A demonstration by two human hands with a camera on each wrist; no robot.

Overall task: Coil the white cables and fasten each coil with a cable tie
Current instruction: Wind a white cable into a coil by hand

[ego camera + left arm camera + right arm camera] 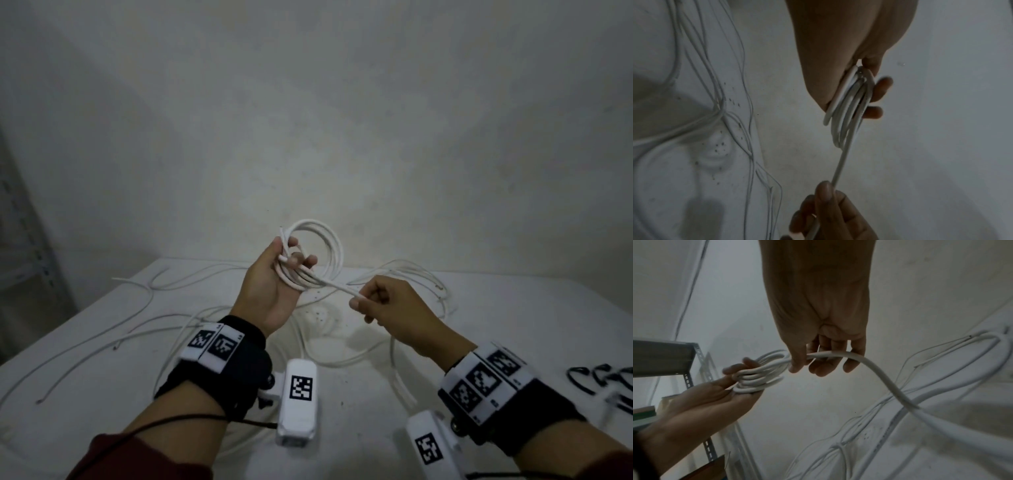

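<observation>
My left hand [279, 274] is raised above the table and grips a coil of white cable [327, 248] with several loops, fingers curled round the bundle [851, 104]. From the coil a straight stretch of the same cable [339, 287] runs to my right hand [373, 301], which pinches it between thumb and fingers [797, 360]. Behind the right hand the cable's loose length [890, 386] drops to the table. Black cable ties [603, 378] lie at the right edge of the table.
Several loose white cables [137, 329] sprawl over the white table [102, 377], on both sides and under my hands. A plain wall stands behind. A metal shelf rack [688, 378] is at the left.
</observation>
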